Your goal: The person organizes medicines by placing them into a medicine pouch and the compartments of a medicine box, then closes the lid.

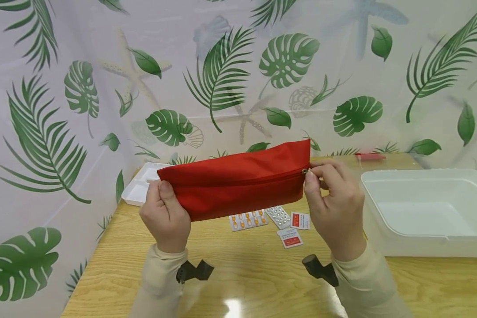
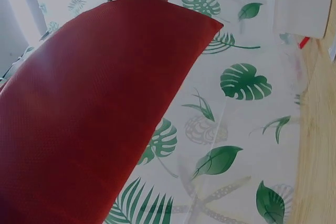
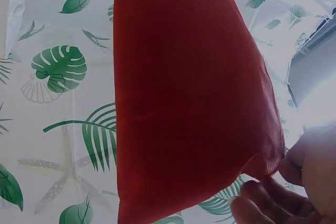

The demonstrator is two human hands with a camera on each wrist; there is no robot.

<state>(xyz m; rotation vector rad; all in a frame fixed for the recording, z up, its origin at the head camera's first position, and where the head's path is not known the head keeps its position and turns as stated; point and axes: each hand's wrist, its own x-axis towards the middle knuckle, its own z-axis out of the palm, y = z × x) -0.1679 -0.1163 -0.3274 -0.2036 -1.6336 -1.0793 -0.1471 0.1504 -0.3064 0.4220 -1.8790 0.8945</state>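
A red zippered pouch (image 1: 238, 183) is held up above the table, its zip running lengthwise along the side that faces me. My left hand (image 1: 167, 216) grips its left end, thumb on the near side. At the other end my right hand (image 1: 335, 203) pinches the zip pull (image 1: 305, 171) between thumb and fingers. The zip looks closed along its length. In the left wrist view the pouch (image 2: 105, 98) fills much of the picture, with the right hand's fingers at its top edge. The right wrist view shows the right fingers (image 3: 268, 198) at the pouch's lower corner.
Below the pouch lie an orange capsule blister pack (image 1: 248, 220), a silver blister pack (image 1: 278, 216) and two small red-and-white packets (image 1: 300, 220). A white divided tray (image 1: 137, 190) stands at the left, a large white bin (image 1: 425, 245) at the right. A red item (image 1: 370, 156) lies far back.
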